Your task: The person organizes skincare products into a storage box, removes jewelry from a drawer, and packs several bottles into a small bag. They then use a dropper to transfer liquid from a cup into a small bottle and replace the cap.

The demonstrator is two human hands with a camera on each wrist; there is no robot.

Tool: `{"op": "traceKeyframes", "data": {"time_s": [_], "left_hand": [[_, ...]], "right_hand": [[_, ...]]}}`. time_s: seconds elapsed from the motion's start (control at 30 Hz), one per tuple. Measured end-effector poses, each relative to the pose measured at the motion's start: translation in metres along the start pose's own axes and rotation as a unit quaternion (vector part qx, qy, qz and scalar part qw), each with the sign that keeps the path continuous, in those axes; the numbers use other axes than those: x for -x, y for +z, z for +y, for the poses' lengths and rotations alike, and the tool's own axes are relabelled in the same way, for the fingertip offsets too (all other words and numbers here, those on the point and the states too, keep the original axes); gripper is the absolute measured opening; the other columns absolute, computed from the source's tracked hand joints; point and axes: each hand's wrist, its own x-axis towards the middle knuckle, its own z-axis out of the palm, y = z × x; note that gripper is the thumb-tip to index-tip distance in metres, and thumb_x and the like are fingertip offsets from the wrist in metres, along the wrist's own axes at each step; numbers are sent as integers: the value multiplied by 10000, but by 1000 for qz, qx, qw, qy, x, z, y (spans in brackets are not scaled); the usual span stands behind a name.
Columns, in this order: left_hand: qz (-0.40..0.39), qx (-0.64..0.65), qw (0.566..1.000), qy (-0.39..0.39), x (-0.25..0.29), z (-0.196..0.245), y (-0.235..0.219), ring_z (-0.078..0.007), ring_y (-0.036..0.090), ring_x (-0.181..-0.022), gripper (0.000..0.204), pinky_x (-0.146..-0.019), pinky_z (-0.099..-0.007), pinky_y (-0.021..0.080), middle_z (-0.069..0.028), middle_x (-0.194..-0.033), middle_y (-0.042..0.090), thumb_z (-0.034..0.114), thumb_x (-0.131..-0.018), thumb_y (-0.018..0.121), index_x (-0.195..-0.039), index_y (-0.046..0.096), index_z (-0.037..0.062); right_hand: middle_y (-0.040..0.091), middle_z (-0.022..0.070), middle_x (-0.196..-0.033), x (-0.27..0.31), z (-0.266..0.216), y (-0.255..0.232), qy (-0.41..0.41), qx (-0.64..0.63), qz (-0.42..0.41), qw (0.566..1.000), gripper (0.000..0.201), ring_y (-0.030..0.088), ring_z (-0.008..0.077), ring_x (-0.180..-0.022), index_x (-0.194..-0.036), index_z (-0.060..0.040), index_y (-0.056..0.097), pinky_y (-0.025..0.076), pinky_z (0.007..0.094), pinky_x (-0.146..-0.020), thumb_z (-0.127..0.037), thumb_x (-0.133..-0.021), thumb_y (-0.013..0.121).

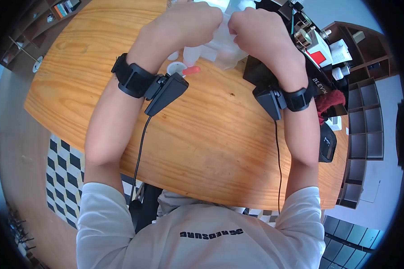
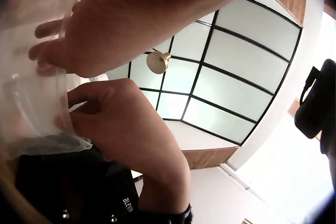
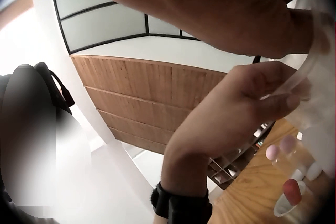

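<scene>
At the far side of the wooden table, my left hand (image 1: pixel 184 23) and right hand (image 1: pixel 261 30) hold up a clear plastic bag (image 1: pixel 232 54) between them. In the left wrist view, the bag (image 2: pixel 31 98) stands open-mouthed, and the right hand (image 2: pixel 118 121) pinches its rim. Through the plastic in the right wrist view, the thumb of the left hand (image 3: pixel 231 111) shows at the edge of the bag (image 3: pixel 320 82). Below the left hand sit a small white cup (image 1: pixel 176 68) and a red, rounded piece (image 1: pixel 191 70). The bag's contents are blurred.
Beside the right forearm stands a black box (image 1: pixel 318 80) with lettering, a white box with a red label (image 1: pixel 318 56) above it. A dark red cloth (image 1: pixel 331 102) and a black pouch (image 1: pixel 327 142) lie at the right edge. Pale pink-tipped pieces (image 3: pixel 273 152) are near the cup.
</scene>
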Motion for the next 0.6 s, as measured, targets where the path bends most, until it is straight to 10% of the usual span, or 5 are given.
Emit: {"op": "traceKeyframes", "data": {"time_s": [0.33,0.43,0.6], "left_hand": [[114,-62,990,62,2,-13,13,-415,703,-893,167,-958,-488,443,-245,-867,726,28,-825,586,-836,753,18],[115,-41,991,53,4,-13,0,-431,700,-885,172,-912,-494,483,-254,-890,725,15,-826,577,-846,748,5],[110,-26,993,15,7,-23,-9,-431,704,-907,197,-771,-477,558,-273,-924,716,-28,-831,545,-916,722,-34]], "right_hand": [[743,162,-908,-24,-11,16,-58,60,-147,986,154,737,319,-881,-981,-46,738,571,400,-734,-59,-857,648],[745,201,-941,-39,-14,-5,49,-36,-173,983,175,729,359,-919,-986,-49,749,571,451,-801,-138,-896,627],[751,193,-1004,-54,-6,-11,-53,-127,-177,975,201,735,351,-949,-989,-33,745,572,450,-805,-108,-936,566]]}}
